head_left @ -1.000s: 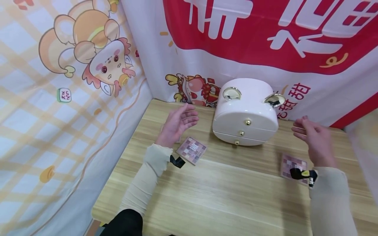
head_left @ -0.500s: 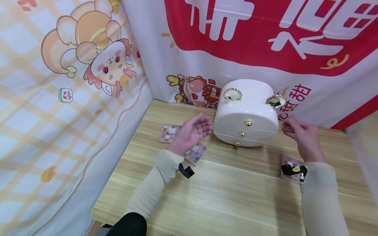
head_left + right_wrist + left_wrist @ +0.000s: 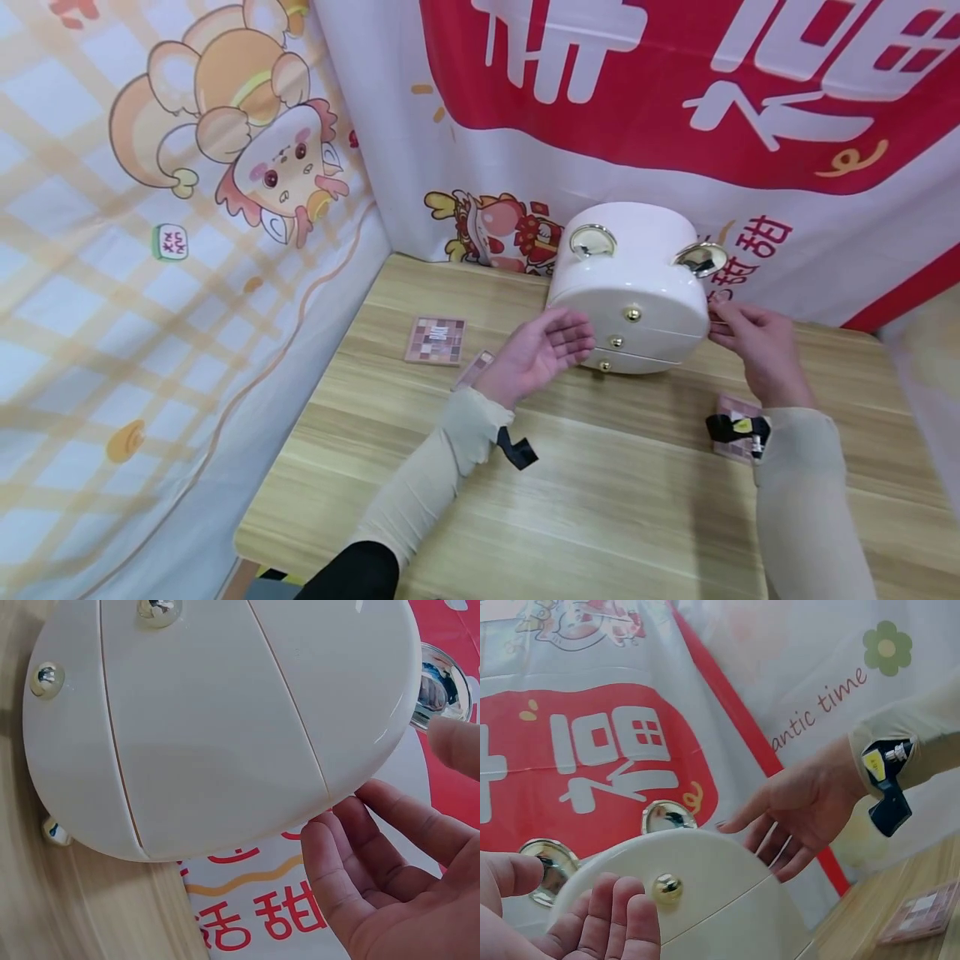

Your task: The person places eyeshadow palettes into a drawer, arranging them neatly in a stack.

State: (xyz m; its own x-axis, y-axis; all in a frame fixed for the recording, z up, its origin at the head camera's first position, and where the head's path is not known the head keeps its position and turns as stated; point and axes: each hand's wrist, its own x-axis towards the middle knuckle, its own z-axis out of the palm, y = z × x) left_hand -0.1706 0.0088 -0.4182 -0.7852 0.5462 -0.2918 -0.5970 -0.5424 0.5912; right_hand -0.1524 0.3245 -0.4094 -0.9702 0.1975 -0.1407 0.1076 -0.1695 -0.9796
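A glossy white rounded box (image 3: 637, 287) with drawers, gold knobs and two gold-rimmed ears stands at the back of the table. My left hand (image 3: 542, 350) is in front of its lower left side, fingers loosely extended, holding nothing. In the left wrist view those fingers overlap the box front beside a gold knob (image 3: 667, 888). My right hand (image 3: 757, 346) is at the box's right side. In the right wrist view its fingertips (image 3: 322, 825) are right at the box's edge near a drawer seam, the thumb apart and beside the silvery-looking ear (image 3: 442, 686).
One square makeup palette (image 3: 437, 340) lies on the wooden table (image 3: 585, 508) at left. Another palette (image 3: 474, 369) is partly hidden behind my left hand. A third palette (image 3: 735, 429) lies under my right wrist. Printed cloth (image 3: 480, 150) hangs behind and at the left.
My left hand has moved right, from over the palettes to the front of the box. My right hand has moved left up to the box's right side. The box stays put.
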